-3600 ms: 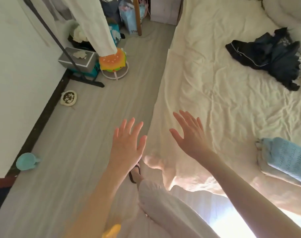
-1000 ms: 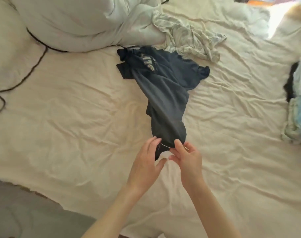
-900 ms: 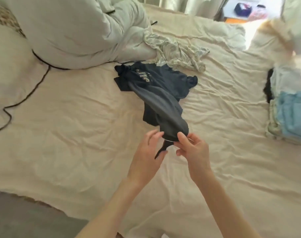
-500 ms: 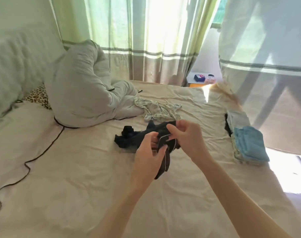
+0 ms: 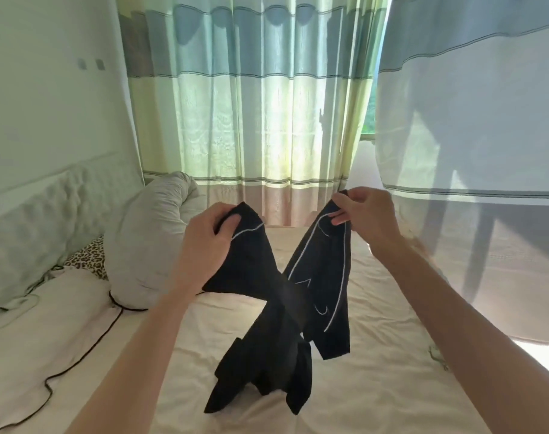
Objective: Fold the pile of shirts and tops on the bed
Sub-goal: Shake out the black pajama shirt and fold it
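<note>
Head view: both hands are raised over the bed, each gripping one end of a dark garment with thin white piping. The left hand has its fingers curled round a bunched corner, thumb pressed on top; the right hand pinches the other end between thumb and fingertips, somewhat higher. The two hands are well apart, so the cloth forms a V — its twisted middle sags and the lowest folds seem to hang just above or brush the cream sheet; which cannot be told. Holding it up and spread like this looks meant to let the weight of the cloth pull out the tangle and show which edge is which before it is laid flat. The folding itself is judged not yet begun. To the left a grey rolled duvet leans by the padded headboard, and a thin black cord trails across the sheet. Striped curtains hang behind, lit from outside.
</note>
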Motion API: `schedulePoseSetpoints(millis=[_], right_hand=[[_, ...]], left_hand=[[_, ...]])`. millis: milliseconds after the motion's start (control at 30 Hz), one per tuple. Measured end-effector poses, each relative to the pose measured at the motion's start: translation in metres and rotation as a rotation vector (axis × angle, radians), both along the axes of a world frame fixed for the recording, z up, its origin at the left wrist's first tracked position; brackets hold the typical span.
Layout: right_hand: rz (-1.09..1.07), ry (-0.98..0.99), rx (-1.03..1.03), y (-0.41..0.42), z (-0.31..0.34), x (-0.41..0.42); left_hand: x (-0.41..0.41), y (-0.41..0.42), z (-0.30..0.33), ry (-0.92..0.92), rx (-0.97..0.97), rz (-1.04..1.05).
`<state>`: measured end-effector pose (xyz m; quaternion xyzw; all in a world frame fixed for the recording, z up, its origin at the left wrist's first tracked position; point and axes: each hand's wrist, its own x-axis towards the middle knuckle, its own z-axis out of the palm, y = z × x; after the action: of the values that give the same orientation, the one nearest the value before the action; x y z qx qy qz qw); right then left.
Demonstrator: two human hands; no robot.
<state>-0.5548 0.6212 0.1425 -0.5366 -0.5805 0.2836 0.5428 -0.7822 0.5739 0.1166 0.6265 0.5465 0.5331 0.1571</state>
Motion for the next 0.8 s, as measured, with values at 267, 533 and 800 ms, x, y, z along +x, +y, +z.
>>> schedulePoseSetpoints(millis=[267,533,800], right_hand=[[0.166,0.079,-0.039,0.004,0.010,0.005],[0.186,0.199,0.141,-0.002,0.053,0.014],[0.020,0.235,0.084,0.000,0.060,0.041]], left_hand=[[0.050,0.007,-0.035,0.224,-0.235,-0.124],[0.096,0.033,-0.035,0.128,-0.243,-0.131],[0.076,0.017,0.029,-0.228,-0.197,-0.373]])
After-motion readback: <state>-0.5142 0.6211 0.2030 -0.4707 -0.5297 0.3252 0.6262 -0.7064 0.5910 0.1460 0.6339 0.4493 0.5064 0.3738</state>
